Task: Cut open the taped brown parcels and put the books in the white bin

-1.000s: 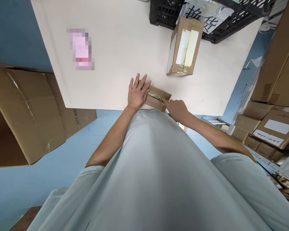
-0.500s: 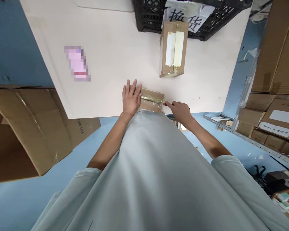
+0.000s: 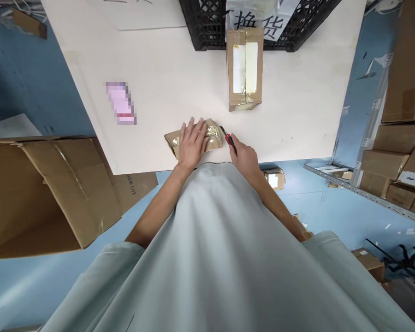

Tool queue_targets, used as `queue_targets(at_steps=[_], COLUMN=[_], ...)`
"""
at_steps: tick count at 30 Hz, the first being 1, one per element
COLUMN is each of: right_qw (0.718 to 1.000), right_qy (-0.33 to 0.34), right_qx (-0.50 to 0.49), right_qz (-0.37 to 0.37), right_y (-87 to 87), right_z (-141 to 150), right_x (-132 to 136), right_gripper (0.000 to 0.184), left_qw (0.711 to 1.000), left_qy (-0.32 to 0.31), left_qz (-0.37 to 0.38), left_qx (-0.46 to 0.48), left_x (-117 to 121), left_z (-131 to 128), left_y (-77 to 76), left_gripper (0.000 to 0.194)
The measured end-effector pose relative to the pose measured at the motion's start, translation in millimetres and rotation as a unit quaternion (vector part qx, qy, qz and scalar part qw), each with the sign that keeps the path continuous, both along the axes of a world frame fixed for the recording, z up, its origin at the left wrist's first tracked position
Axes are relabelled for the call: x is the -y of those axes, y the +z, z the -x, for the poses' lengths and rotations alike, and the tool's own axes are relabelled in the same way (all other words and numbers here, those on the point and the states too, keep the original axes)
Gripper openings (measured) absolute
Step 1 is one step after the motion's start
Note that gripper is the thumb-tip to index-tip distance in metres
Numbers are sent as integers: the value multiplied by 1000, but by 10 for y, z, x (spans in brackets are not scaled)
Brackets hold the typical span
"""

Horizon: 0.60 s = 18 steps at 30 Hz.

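Near the front edge of the white table lies a small cardboard box (image 3: 212,133) with shiny tape along it. My left hand (image 3: 192,143) rests on top of it, fingers stretched out and covering its middle. In my right hand (image 3: 244,154) is a red and black utility knife (image 3: 229,139), gripped by its handle. Its tip points up and to the left, just off the box's right end. Behind them stands a larger taped cardboard box (image 3: 245,69) with white labels.
A black plastic crate (image 3: 210,27) with a paper sign stands at the back of the white table (image 3: 159,83). A blurred pink item (image 3: 121,103) lies left. A large open carton (image 3: 72,184) is beside the table; boxes (image 3: 383,163) are stacked at right.
The small box has shifted left and turned under my left hand. My right hand has moved left and turned the knife, so its blade now shows pointing upward beside the box.
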State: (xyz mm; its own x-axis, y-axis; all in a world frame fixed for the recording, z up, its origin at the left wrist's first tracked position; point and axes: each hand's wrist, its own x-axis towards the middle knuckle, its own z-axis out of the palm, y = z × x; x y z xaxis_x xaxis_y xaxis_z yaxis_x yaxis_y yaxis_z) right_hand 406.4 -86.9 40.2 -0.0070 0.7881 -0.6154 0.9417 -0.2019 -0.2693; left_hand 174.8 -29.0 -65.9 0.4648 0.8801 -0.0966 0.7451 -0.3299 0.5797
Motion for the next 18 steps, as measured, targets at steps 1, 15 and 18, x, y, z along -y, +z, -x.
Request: queue_targets(at_steps=[1,15,18], right_qw=[1000,999,997], right_qy=[-1,-8,-9], right_qx=[-4,26,51], right_qz=[7,42,51], right_y=[4,126,142], right_z=[35,414,474], right_x=[-4,-219,-226], right_gripper=[62,64,65], left_qw=[1000,997,996], left_qy=[-27,-60,-59], left_qz=[5,25,23], left_qx=[5,52,62], left_x=[-25,-14,-6], left_z=[-50,-101,-110], left_y=[-13,-234,-252], left_gripper=[63,65,65])
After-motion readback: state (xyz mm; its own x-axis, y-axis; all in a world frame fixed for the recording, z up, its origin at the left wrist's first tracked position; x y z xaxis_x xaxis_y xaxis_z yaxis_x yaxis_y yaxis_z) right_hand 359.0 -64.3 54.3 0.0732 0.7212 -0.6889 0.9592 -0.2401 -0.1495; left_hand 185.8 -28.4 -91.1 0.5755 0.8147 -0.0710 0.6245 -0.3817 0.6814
